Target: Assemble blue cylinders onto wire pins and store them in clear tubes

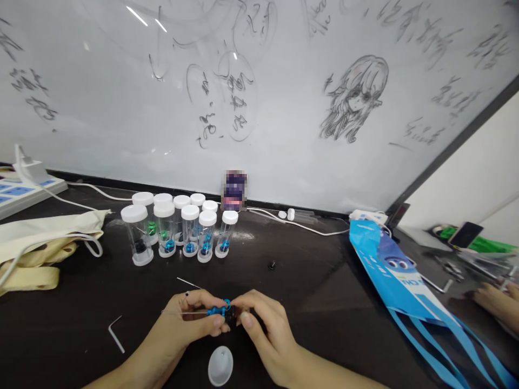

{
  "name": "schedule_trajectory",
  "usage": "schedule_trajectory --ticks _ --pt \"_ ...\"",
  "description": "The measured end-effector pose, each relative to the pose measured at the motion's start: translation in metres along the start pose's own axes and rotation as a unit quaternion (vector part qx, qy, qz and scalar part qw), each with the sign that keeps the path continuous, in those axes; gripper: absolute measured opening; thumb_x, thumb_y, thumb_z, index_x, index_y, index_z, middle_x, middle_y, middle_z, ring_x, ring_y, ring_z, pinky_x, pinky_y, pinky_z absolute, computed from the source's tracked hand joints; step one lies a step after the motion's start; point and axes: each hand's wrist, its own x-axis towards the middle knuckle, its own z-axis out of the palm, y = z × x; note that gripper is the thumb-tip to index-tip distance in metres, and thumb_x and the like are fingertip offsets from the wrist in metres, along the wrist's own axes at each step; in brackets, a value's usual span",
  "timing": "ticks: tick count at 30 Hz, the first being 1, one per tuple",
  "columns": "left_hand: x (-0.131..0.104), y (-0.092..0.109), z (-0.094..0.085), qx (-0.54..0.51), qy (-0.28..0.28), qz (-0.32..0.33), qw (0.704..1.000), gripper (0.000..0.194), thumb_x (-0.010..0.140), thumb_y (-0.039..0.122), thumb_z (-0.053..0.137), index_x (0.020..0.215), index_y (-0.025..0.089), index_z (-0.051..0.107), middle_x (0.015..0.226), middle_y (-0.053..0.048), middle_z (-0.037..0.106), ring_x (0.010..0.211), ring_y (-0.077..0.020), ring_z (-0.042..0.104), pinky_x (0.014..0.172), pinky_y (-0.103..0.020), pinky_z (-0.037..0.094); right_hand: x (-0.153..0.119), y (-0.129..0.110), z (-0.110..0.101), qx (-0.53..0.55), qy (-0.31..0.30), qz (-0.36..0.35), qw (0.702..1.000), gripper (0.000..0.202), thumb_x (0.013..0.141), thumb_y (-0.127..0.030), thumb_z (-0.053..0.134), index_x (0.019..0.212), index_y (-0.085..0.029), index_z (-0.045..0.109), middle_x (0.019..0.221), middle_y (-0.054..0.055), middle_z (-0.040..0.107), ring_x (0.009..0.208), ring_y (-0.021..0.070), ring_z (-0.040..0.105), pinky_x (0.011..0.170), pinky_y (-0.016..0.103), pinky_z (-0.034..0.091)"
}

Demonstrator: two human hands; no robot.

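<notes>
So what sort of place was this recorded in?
Probably a shared office or workroom: a dark desk, a written-on whiteboard behind it, and another person's hand at far right.

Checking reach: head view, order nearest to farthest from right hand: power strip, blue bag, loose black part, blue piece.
1. Blue piece: left, beside the right hand.
2. Loose black part: ahead.
3. Blue bag: off to the right.
4. Power strip: far left.

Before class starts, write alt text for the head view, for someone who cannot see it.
The left hand holds a blue and black part, the right hand at its black end, above a dark table. Behind stand clear, white-capped tubes, then a whiteboard.
</notes>
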Motion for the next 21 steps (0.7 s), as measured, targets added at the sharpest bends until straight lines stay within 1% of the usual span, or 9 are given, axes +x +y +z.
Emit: schedule_trajectory --ticks 4,9,13,17,21 --pt "0.0008 -0.0011 -0.0005 0.002 -0.004 0.003 1.000 0.020 0.057 0.027 0.088 0.070 0.017 0.077 0.059 -0.002 0.074 0.056 -0.0133 0.065 0.059 -0.021 0.048 -0.0004 -0.0003 0.0000 0.017 0.004 -0.005 1.000 0.027 0.101 -0.031 0.039 0.113 -0.020 0.060 0.089 0.005 0.063 0.081 0.0178 0.059 0.075 0.030 0.046" --pt "0.0011 -0.0017 -0.0006 0.003 -0.008 0.004 1.000 0.020 0.057 0.028 0.087 0.070 0.017 0.077 0.058 -0.003 0.074 0.056 -0.0136 0.064 0.058 -0.022 0.047 0.0016 -0.0001 -0.0010 0.016 -0.005 -0.011 1.000 0.029 0.101 -0.034 0.038 0.109 -0.018 0.062 0.088 0.006 0.062 0.080 0.0183 0.058 0.075 0.032 0.046" --pt "0.0001 -0.0003 0.0005 0.008 -0.005 0.004 1.000 0.021 0.057 0.028 0.087 0.071 0.016 0.077 0.059 -0.004 0.074 0.056 -0.0144 0.064 0.059 -0.023 0.048 0.0006 0.0000 -0.0012 0.016 -0.006 -0.013 1.000 0.031 0.102 -0.035 0.037 0.113 -0.018 0.061 0.089 0.007 0.063 0.081 0.0188 0.059 0.076 0.032 0.046" --pt "-0.0004 0.0005 0.0017 0.008 0.005 0.005 1.000 0.021 0.056 0.027 0.088 0.070 0.016 0.076 0.058 -0.003 0.073 0.056 -0.0151 0.064 0.059 -0.024 0.049 0.0001 -0.0005 -0.0011 0.012 -0.005 -0.015 1.000 0.033 0.102 -0.037 0.036 0.112 -0.019 0.063 0.089 0.007 0.063 0.081 0.0191 0.059 0.076 0.033 0.046" --pt "0.0001 -0.0007 0.0016 0.000 0.011 0.010 1.000 0.021 0.055 0.027 0.088 0.069 0.017 0.076 0.058 -0.002 0.073 0.055 -0.0150 0.065 0.059 -0.024 0.049 0.0012 -0.0004 -0.0014 0.012 -0.001 -0.012 1.000 0.032 0.102 -0.036 0.037 0.115 -0.019 0.061 0.089 0.006 0.064 0.082 0.0192 0.060 0.078 0.033 0.047"
